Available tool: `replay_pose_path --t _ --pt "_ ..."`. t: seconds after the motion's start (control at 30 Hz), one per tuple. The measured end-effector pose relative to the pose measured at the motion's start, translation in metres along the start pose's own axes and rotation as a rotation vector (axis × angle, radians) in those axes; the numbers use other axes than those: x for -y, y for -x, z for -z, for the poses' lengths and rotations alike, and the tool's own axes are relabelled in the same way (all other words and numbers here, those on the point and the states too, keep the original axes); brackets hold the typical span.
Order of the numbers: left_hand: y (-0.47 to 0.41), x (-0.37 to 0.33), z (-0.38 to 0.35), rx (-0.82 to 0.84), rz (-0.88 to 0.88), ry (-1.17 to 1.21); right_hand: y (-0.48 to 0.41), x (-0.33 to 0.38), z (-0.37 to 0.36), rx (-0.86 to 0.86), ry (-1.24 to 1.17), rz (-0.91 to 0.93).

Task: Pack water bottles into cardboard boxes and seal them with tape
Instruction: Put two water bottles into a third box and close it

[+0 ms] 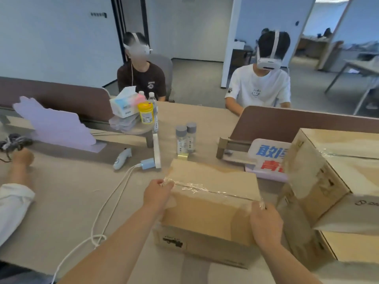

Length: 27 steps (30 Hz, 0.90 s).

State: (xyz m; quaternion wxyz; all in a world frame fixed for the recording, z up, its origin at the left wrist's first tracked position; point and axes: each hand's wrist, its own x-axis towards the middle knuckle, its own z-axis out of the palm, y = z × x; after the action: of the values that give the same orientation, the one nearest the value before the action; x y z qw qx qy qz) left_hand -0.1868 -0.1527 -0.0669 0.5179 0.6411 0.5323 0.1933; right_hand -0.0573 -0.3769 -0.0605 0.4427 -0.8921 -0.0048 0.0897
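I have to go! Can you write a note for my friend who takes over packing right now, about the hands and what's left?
Left hand: fingers pinch the clear tape at the left end of the cardboard box.
Right hand: pinches the tape's other end at the box's right edge.
Done: flaps closed, crinkled tape laid along the top seam.
Two water bottles stand unpacked behind the box. More boxes sit on the right, the top one taped.
Left: press the tape ends down, then probably pack those bottles.
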Motion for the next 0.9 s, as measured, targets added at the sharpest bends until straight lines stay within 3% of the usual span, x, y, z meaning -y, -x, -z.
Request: replay_pose_path --t 0.2,0.3,0.4,0.53,0.63,0.7,0.9 --pt "0.009 -0.016 0.006 -0.044 -0.083 0.144 0.006 0.015 0.023 -0.069 -0.416 -0.071" --pt "0.021 -0.028 0.02 0.028 0.002 0.342 0.017 0.025 0.045 0.012 -0.545 -0.076" --pt "0.036 -0.028 0.043 0.308 0.037 0.458 0.021 0.011 0.065 0.242 -0.507 0.036" --pt "0.042 -0.005 0.08 0.663 -0.096 0.481 0.013 -0.008 0.092 0.725 -0.376 0.106" --pt "0.055 0.013 0.097 0.938 -0.134 0.074 0.02 -0.01 0.102 1.019 -0.026 0.157" --pt "0.063 0.02 0.096 0.985 -0.152 -0.228 0.024 -0.017 0.095 0.97 0.339 0.279" --pt "0.079 0.034 0.049 0.54 -0.502 -1.15 0.04 -0.038 0.059 0.691 0.822 0.568"
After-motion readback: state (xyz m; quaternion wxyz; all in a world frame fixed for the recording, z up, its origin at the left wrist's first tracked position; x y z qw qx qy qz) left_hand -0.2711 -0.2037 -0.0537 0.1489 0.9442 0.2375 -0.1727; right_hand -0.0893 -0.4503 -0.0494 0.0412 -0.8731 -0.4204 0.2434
